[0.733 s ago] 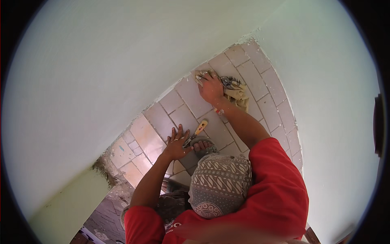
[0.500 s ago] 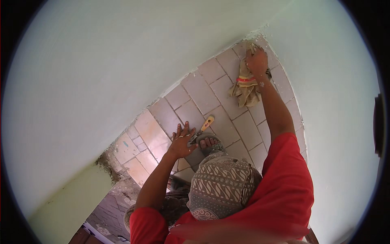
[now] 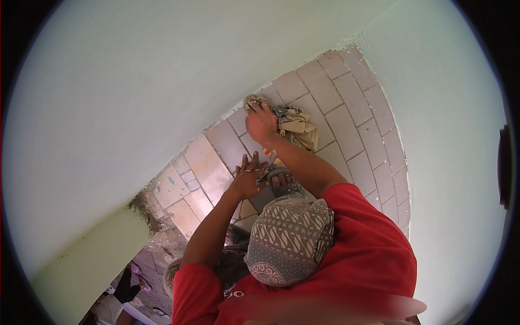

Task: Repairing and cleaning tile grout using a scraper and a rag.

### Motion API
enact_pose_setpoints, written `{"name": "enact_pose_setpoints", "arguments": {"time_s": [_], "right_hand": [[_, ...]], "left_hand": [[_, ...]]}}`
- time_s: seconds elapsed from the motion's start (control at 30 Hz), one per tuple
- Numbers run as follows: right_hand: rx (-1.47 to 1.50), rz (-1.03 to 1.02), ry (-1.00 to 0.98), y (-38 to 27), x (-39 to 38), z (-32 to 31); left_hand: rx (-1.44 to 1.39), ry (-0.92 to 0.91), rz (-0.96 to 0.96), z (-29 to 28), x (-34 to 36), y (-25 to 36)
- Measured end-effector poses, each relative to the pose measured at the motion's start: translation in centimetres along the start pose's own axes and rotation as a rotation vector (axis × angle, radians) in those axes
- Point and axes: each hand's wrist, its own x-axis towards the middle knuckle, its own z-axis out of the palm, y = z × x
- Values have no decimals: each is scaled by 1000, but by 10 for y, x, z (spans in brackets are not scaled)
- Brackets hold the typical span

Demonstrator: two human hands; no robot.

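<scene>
My right hand [image 3: 261,123] is closed on a crumpled beige and patterned cloth [image 3: 298,130], pressed to the tiled floor [image 3: 346,130] beside the foot of the back wall. My left hand [image 3: 247,179] lies on the tiles below it, with fingers spread and holding nothing. A sandaled foot [image 3: 283,180] is just right of the left hand. The yellow-handled scraper beside that foot is mostly hidden behind my right forearm. A patterned grey cap and red-sleeved shoulders fill the lower middle of the view.
Pale walls [image 3: 135,108] enclose the tiles on both sides and meet at a corner at the top. Rough broken mortar [image 3: 143,211] lies at the lower-left wall end. Beyond it, part of another person in dark and white clothing [image 3: 124,290] shows at the lower-left edge.
Since half a second ago my right hand has swept the cloth down-left from the corner along the wall. My left hand has shifted slightly upward. Part of another person has appeared at lower left.
</scene>
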Motion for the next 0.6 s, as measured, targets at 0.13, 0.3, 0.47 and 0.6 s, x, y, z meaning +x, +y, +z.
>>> {"name": "enact_pose_setpoints", "arguments": {"time_s": [0.13, 0.3, 0.47, 0.6], "right_hand": [[247, 119, 79, 20, 7, -12], [125, 476, 294, 130, 35, -103], [-311, 180, 286, 193, 44, -51], [-61, 34, 124, 48, -3, 7]], "left_hand": [[-14, -19, 18, 13, -2, -18], [-139, 294, 214, 25, 6, 14], [-39, 294, 152, 21, 34, 71], [-96, 335, -29, 29, 40, 52]]}}
